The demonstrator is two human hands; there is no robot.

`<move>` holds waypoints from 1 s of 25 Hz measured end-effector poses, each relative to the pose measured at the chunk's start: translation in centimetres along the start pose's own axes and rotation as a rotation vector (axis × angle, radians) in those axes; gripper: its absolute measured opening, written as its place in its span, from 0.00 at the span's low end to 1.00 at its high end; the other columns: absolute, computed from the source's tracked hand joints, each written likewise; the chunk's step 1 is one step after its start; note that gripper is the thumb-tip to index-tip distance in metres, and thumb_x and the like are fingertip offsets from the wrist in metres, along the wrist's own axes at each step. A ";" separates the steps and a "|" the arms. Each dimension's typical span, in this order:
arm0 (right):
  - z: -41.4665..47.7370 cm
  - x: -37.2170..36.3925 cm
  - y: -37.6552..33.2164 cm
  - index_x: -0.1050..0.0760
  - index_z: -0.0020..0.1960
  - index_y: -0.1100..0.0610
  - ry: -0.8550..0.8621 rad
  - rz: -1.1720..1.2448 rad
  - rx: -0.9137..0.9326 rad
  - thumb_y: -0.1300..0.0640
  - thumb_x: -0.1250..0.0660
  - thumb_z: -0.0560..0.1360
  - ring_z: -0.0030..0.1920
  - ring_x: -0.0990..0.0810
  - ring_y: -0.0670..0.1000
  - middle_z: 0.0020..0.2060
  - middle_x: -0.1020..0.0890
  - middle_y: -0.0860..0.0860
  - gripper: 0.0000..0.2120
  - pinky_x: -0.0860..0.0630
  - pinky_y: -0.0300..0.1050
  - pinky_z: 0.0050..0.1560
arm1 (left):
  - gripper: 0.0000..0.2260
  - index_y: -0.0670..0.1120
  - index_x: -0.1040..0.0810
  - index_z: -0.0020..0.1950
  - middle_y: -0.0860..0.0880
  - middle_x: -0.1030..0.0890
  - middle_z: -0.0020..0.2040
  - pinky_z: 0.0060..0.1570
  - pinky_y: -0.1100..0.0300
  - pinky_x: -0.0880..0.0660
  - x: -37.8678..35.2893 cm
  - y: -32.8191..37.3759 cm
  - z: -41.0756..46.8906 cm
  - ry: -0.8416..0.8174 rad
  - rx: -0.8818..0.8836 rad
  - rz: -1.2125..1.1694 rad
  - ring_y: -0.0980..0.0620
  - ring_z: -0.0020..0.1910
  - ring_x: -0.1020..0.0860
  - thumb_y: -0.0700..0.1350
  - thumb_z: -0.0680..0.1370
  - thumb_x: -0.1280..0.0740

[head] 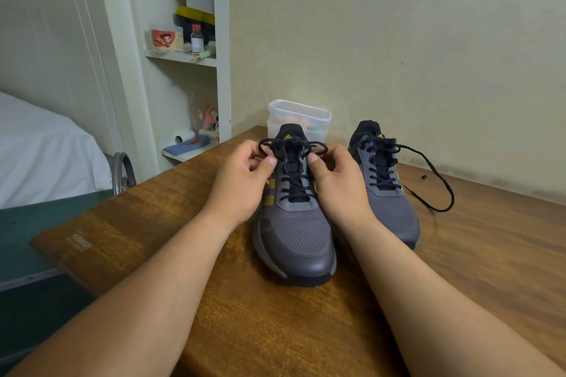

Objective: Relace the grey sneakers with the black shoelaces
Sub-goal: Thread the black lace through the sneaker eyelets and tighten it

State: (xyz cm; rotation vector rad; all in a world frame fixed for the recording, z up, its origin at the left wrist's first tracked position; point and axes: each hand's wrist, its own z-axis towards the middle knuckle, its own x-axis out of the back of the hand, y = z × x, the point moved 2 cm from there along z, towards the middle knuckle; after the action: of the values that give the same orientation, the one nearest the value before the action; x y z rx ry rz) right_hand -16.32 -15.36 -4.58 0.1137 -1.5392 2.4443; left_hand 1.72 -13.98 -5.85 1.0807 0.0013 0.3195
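Table (147,223): wooden, left edge close by the left forearm; open board in front and at far right. Left hand (242,180): fingers curled, pinching the left loop of the black shoelace (292,147). Centre sneaker (294,232): grey, toe toward the person, laced to the top; probably light and apt to slide under a tug. Lace soft and limp; best held near the knot. Right hand (340,184): pinching the right loop. Second sneaker (389,202): just beside, its loose lace (452,199) trailing rightward, untied.
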 end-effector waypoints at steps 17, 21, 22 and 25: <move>-0.2 -0.3 -0.4 0.24 0.52 0.53 0.035 0.010 -0.042 0.41 0.36 0.80 0.51 0.17 0.55 0.47 0.16 0.52 0.14 0.20 0.64 0.57 | 0.05 0.51 0.23 0.52 0.55 0.18 0.40 0.48 0.52 0.21 0.3 -0.8 0.3 0.008 -0.012 0.012 0.54 0.42 0.19 0.49 0.86 0.36; 0.0 -0.3 -0.2 0.24 0.53 0.51 0.027 0.033 -0.059 0.39 0.37 0.79 0.52 0.16 0.54 0.48 0.16 0.51 0.15 0.20 0.64 0.59 | 0.06 0.50 0.23 0.54 0.51 0.18 0.41 0.52 0.45 0.18 0.4 -0.8 0.4 0.026 0.000 0.007 0.52 0.42 0.19 0.51 0.86 0.36; 0.0 -0.3 -0.2 0.23 0.53 0.50 0.014 0.030 -0.049 0.43 0.36 0.80 0.52 0.16 0.53 0.49 0.15 0.50 0.12 0.20 0.63 0.59 | 0.06 0.50 0.23 0.54 0.51 0.18 0.41 0.52 0.46 0.18 0.4 -0.7 0.3 0.020 -0.003 0.030 0.53 0.42 0.19 0.51 0.86 0.36; 0.1 -0.2 0.1 0.23 0.51 0.46 0.023 0.049 -0.055 0.40 0.38 0.77 0.53 0.16 0.53 0.48 0.15 0.49 0.11 0.20 0.65 0.58 | 0.07 0.49 0.23 0.54 0.50 0.17 0.41 0.52 0.45 0.18 0.4 -0.7 0.2 0.040 -0.008 0.023 0.51 0.42 0.18 0.51 0.86 0.37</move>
State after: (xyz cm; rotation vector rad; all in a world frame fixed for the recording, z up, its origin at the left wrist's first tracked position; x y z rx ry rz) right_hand -16.13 -15.55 -4.70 0.0383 -1.6164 2.4293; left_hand 2.34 -14.39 -6.28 1.0663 0.0235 0.3617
